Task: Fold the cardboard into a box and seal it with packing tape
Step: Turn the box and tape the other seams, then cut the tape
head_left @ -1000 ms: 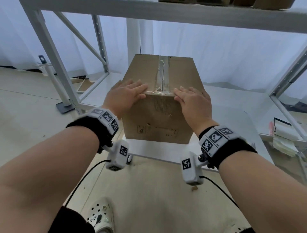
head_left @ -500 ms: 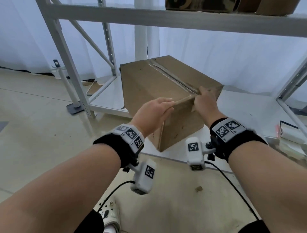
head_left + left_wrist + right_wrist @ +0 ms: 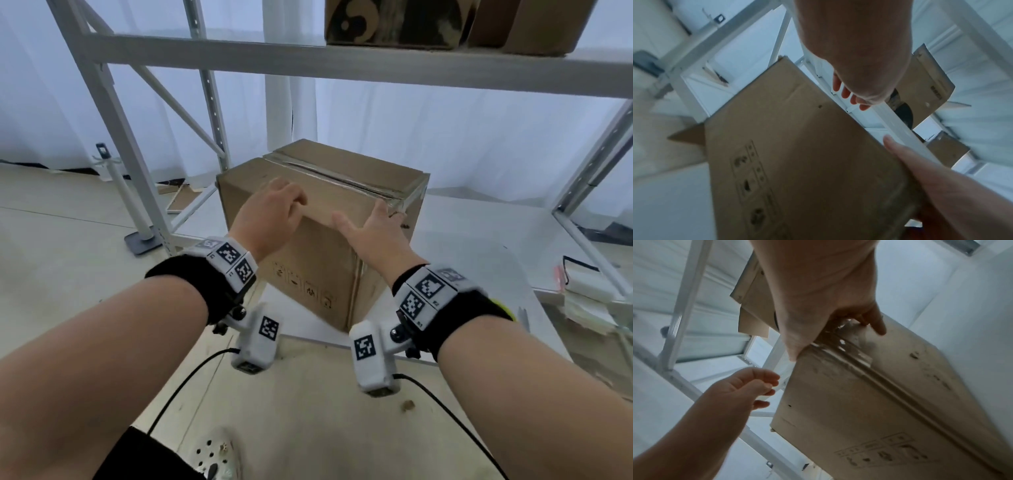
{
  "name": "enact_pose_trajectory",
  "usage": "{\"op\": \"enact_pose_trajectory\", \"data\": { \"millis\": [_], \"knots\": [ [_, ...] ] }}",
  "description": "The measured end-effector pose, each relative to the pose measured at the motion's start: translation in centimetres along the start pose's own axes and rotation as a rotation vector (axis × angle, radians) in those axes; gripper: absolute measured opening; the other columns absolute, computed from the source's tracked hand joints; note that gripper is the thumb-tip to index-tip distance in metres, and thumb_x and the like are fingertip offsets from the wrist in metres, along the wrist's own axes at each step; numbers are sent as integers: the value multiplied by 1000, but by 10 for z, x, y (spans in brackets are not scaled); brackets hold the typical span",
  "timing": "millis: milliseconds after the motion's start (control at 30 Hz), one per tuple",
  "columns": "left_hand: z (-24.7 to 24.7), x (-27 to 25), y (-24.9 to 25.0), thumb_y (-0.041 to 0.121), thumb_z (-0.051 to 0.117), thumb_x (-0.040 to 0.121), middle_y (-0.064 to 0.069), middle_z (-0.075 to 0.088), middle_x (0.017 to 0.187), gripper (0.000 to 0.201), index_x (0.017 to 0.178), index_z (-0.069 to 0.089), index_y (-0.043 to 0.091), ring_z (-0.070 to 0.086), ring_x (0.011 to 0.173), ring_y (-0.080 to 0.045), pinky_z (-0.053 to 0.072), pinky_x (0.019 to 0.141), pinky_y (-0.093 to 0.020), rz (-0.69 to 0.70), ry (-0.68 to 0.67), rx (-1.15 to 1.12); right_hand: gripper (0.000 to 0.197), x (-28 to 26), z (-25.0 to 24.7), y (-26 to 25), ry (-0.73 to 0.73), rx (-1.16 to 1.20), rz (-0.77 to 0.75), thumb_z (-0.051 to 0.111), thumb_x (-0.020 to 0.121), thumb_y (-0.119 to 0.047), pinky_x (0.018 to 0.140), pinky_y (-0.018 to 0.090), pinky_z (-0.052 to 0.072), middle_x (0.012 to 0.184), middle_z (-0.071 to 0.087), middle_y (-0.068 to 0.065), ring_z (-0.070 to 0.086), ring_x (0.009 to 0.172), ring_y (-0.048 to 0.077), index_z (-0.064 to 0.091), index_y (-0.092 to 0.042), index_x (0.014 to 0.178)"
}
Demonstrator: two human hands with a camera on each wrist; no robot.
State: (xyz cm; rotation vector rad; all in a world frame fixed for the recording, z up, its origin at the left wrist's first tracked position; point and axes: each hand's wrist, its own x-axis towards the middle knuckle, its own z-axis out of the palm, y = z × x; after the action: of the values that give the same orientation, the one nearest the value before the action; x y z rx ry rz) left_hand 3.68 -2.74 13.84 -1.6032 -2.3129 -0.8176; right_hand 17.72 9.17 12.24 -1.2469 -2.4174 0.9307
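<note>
A brown cardboard box (image 3: 308,260) stands closed on the white lower shelf, one corner turned toward me. Clear packing tape (image 3: 329,171) runs along its top seam and down the right end. My left hand (image 3: 274,212) hovers over the top's near edge with loosely curled fingers, holding nothing; in the right wrist view this left hand (image 3: 748,386) is apart from the box (image 3: 869,402). My right hand (image 3: 373,229) lies on the upper right corner, thumb on the near face, fingers pressing the wrinkled tape end (image 3: 849,352). The left wrist view shows the printed side of the box (image 3: 797,154).
The white shelf surface (image 3: 479,267) extends to the right of the box. An upper shelf beam (image 3: 342,65) carries other cardboard boxes (image 3: 394,24). Metal uprights (image 3: 113,130) rise at left. A stack of papers (image 3: 589,294) lies at right. A stand base (image 3: 140,240) sits on the floor.
The box has been turned from square-on to corner-on. My left hand came off the near edge and now hovers. My right hand shifted to the taped right corner.
</note>
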Motion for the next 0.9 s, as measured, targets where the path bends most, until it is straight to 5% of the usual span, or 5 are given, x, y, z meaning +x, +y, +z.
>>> {"op": "enact_pose_trajectory", "data": {
  "millis": [167,300,533,733,900],
  "knots": [
    [-5,0,-31,38,43,96,-10,34,142,37,126,49,18,29,132,-33,22,109,-45,-214,-79,191,58,21,-29,33,-32,-31,-161,30,100,-50,117,39,14,157,18,13,19,144,31,23,-25,151],
    [-10,-4,-39,74,37,83,-6,14,154,65,135,39,36,10,142,-33,10,113,-54,-333,-139,276,47,34,-65,54,17,-234,-187,22,103,-43,108,38,29,146,43,8,40,132,29,39,-27,144],
    [-15,-14,-38,82,42,70,-6,37,136,88,140,43,28,51,115,-30,45,94,-42,-319,-220,286,38,37,-63,43,261,-364,-22,26,102,-29,78,39,40,125,50,21,54,105,39,44,-16,132],
    [-11,-27,-7,51,42,94,-1,53,109,49,111,65,12,58,91,-18,46,80,-30,-111,-1,61,63,13,-43,29,-40,-124,-38,36,95,-59,115,45,20,158,-12,13,19,141,41,23,-32,150],
    [18,-28,47,14,41,94,1,52,102,25,105,64,11,52,86,-14,43,84,-29,153,-131,-104,46,7,-32,14,-92,-53,-195,30,101,-43,119,48,5,160,-1,12,3,147,27,35,-33,146]
  ]
}}
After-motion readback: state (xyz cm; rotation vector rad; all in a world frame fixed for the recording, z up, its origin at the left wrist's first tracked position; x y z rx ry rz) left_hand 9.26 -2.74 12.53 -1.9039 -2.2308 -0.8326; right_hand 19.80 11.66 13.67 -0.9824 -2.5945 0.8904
